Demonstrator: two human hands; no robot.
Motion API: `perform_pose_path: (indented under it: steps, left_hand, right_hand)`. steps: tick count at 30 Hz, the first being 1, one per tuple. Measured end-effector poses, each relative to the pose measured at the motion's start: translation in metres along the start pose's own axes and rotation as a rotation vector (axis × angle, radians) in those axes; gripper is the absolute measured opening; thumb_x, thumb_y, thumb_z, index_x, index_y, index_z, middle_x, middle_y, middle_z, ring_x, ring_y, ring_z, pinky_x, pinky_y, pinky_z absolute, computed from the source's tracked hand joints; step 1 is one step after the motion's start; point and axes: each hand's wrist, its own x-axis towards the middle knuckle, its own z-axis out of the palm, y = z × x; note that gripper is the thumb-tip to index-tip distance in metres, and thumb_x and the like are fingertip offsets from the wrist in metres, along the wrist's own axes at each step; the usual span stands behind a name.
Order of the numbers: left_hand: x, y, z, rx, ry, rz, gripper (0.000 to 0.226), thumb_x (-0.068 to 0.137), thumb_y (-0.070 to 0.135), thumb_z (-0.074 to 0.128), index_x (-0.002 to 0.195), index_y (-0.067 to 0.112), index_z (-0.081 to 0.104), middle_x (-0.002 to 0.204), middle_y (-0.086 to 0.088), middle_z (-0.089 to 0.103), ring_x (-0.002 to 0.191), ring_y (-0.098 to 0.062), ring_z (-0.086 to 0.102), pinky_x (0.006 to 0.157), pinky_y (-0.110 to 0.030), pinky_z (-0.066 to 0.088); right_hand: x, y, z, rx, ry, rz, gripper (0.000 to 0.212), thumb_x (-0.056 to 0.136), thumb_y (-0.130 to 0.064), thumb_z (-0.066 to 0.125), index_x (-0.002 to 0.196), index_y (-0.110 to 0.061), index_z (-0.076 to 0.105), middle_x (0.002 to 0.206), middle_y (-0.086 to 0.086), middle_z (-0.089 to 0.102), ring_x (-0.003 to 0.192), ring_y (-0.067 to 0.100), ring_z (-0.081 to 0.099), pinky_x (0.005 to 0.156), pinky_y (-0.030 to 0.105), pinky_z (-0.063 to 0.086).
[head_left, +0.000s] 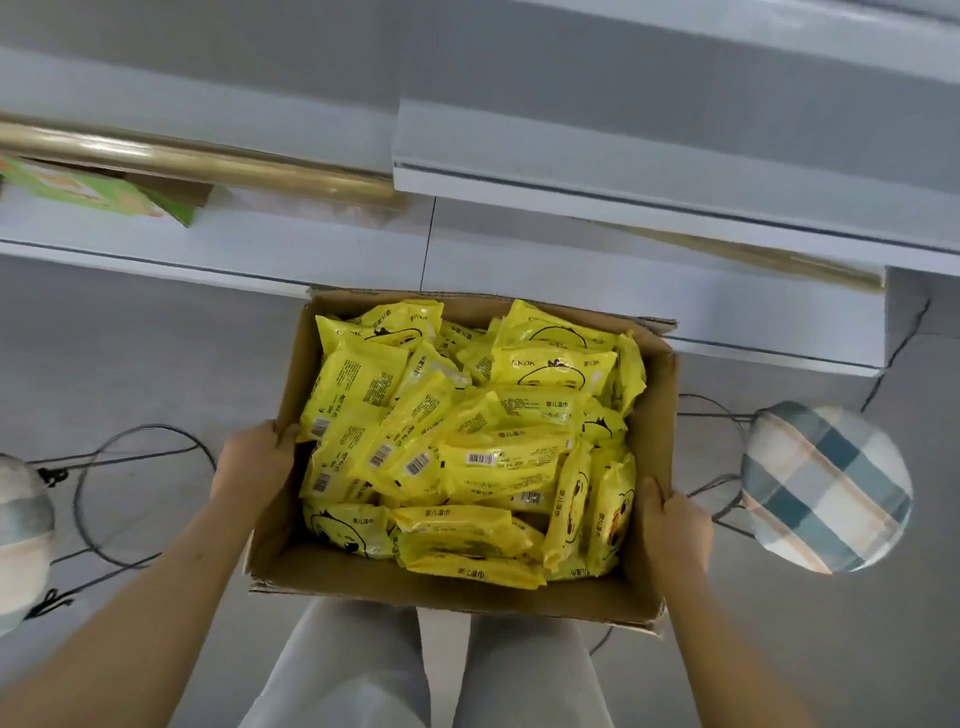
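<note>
A cardboard box (655, 415), open-topped and heaped with yellow packets (467, 441), is hanging in front of my legs (363, 670), its far end just short of the white shelf (623, 291) at 12 o'clock. I cannot tell whether its base is resting on the floor (130, 353). I am gripping it by its side walls. My left hand (254, 462) is clamping the wall at 9 o'clock and my right hand (675, 525) the wall at 4 o'clock. The fingers (288, 435) of each hand are curling over the rim, thumb inside against the packets, the rest hidden outside.

The hands are sitting unevenly, the right one nearer to me. I judge that bringing them opposite each other and holding the box level is what this step is asking for, since the packets are lying loose and close to the rim. The near corner at 5 o'clock is looking crumpled, so I am judging the walls soft and a low, firm hold safer.

A checked stool (826, 488) is standing near at 3 o'clock and a second stool (21, 535) well apart at 9 o'clock. Their wire legs are spreading across the floor on both sides. A green carton (98, 189) is lying on the shelf at 10 o'clock under a brass rail (208, 161).
</note>
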Motion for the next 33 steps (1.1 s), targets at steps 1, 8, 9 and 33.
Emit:
perform_pose_path:
  steps: [1,8,9,33]
  left_hand:
    - [0.000,0.000,0.000,-0.008,-0.001,-0.004,0.036,0.099,0.032,0.043,0.074,0.007,0.047,0.057,-0.005,0.045,0.056,-0.024,0.044,0.051,-0.032,0.032]
    - [-0.011,-0.001,0.000,-0.009,0.021,0.024,0.036,0.099,0.031,0.043,0.072,0.009,0.045,0.055,-0.003,0.043,0.051,-0.017,0.039,0.049,-0.031,0.030]
    - [-0.012,0.000,-0.002,-0.024,0.031,0.031,0.035,0.099,0.032,0.043,0.072,0.009,0.045,0.056,-0.002,0.043,0.051,-0.018,0.040,0.050,-0.031,0.031]
    - [-0.073,0.042,0.014,-0.319,0.115,-0.169,0.071,0.096,0.042,0.044,0.150,0.011,0.009,0.154,-0.013,0.021,0.139,-0.036,0.023,0.112,-0.055,0.022]
  right_hand:
    - [-0.001,-0.001,0.000,-0.006,-0.003,0.011,0.044,0.098,-0.042,0.042,0.068,-0.010,0.051,0.069,0.012,0.058,0.066,0.029,0.056,0.062,0.036,0.048]
    - [-0.017,-0.001,0.002,-0.004,0.023,0.023,0.047,0.099,-0.041,0.037,0.074,-0.005,0.055,0.066,0.010,0.054,0.067,0.030,0.054,0.060,0.035,0.045]
    - [-0.020,-0.001,0.001,0.003,0.032,0.018,0.047,0.099,-0.041,0.037,0.073,-0.005,0.054,0.066,0.010,0.054,0.067,0.030,0.054,0.060,0.035,0.045]
    - [-0.053,-0.047,0.005,0.191,0.053,0.090,0.074,0.096,-0.038,0.046,0.152,-0.011,0.006,0.158,0.013,0.013,0.143,0.035,0.016,0.115,0.054,0.020]
